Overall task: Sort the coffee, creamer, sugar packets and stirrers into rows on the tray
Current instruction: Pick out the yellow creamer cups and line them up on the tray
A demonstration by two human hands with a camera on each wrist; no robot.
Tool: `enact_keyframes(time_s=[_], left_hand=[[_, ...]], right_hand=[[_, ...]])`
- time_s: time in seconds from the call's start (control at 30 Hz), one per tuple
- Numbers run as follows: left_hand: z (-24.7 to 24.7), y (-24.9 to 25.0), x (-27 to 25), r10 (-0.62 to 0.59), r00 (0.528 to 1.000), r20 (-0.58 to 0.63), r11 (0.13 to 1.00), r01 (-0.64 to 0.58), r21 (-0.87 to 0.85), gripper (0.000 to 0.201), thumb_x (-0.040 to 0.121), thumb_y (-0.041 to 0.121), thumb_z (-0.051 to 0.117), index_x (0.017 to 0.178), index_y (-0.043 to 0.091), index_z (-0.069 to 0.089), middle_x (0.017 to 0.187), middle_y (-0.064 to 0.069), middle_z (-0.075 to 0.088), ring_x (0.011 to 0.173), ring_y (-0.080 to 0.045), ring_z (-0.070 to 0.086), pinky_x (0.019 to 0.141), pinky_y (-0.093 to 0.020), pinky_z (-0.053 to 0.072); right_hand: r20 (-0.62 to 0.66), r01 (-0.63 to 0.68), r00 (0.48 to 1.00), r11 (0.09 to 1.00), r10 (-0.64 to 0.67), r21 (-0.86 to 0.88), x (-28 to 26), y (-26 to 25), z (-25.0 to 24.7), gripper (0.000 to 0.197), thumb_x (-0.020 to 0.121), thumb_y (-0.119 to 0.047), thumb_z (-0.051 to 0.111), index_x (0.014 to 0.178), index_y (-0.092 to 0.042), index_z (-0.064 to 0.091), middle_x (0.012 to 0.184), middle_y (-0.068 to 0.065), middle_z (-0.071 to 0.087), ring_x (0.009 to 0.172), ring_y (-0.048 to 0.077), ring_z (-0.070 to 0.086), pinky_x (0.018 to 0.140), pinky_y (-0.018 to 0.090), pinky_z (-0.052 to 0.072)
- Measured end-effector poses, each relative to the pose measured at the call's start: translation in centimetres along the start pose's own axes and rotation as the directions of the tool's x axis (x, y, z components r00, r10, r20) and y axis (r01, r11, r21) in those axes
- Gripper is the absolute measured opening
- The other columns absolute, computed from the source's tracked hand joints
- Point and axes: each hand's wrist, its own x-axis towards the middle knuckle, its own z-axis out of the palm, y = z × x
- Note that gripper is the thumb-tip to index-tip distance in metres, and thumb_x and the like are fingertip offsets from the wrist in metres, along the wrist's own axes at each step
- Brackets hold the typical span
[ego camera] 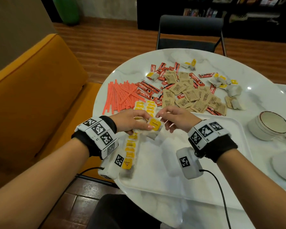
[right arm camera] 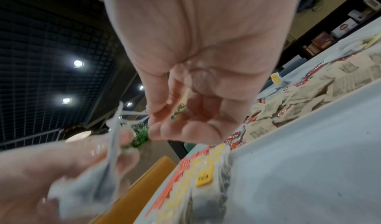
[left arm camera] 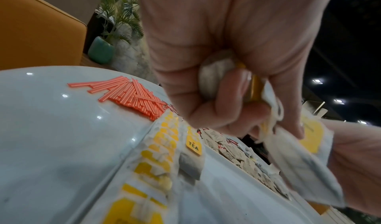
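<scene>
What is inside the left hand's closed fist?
The left hand grips a bunch of tea bags with yellow tags, one hanging out by its string. How many are bunched inside is hidden by the fingers.

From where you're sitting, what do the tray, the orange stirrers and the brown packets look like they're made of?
The tray: probably plastic, plain white with a smooth moulded raised rim and a soft sheen.
The orange stirrers: likely thin plastic, glossy, with pale stripes running lengthwise; straight and uniform.
The brown packets: apparently unbleached paper, matte tan with dark print and slightly creased flat faces.
</scene>
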Motion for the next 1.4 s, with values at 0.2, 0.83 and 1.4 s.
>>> enact_keyframes(time_s=[0.2, 0.83, 1.4], left_hand=[[0.0, -0.3, 0.7, -0.004, 0.996, -0.085, 0.977, -0.014, -0.214, 0.018, 0.081, 0.023, 0.068, 0.072, 0.023, 0.052, 0.069, 0.002, 0.048, 0.060, -0.012, 0.042, 0.051, -0.017, 0.043], [1.2, -2.0, 2.0, -0.062, 0.986, -0.157, 0.996, 0.052, -0.068, 0.027, 0.082, 0.028, 0.069, 0.072, 0.020, 0.045, 0.065, 0.004, 0.041, 0.051, -0.010, 0.037, 0.046, -0.018, 0.037], [-0.4, -1.1, 3.3, -0.043, 0.966, -0.255, 0.810, 0.183, 0.557, 0.024, 0.083, 0.039, 0.064, 0.070, 0.027, 0.049, 0.092, 0.006, 0.054, 0.094, -0.015, 0.052, 0.085, -0.035, 0.043]], right_hand=[[-0.003, -0.062, 0.998, 0.998, 0.062, 0.006, 0.7, 1.6, 2.1, 0.015, 0.098, -0.017, 0.041, 0.098, -0.018, 0.056, 0.069, 0.003, 0.054, 0.048, 0.009, 0.050, 0.047, 0.019, 0.042], [-0.137, 0.047, 0.990, 0.998, -0.042, 0.036, 2.1, 2.2, 1.6, 0.013, 0.082, -0.001, 0.064, 0.074, -0.011, 0.060, 0.052, -0.001, 0.059, 0.041, 0.001, 0.055, 0.052, 0.015, 0.051], [-0.250, -0.037, 0.965, 0.898, -0.082, -0.438, 6.0, 2.7, 2.1, 0.015, 0.084, -0.016, 0.065, 0.091, -0.004, 0.068, 0.061, -0.010, 0.049, 0.056, 0.001, 0.043, 0.057, 0.014, 0.036]])
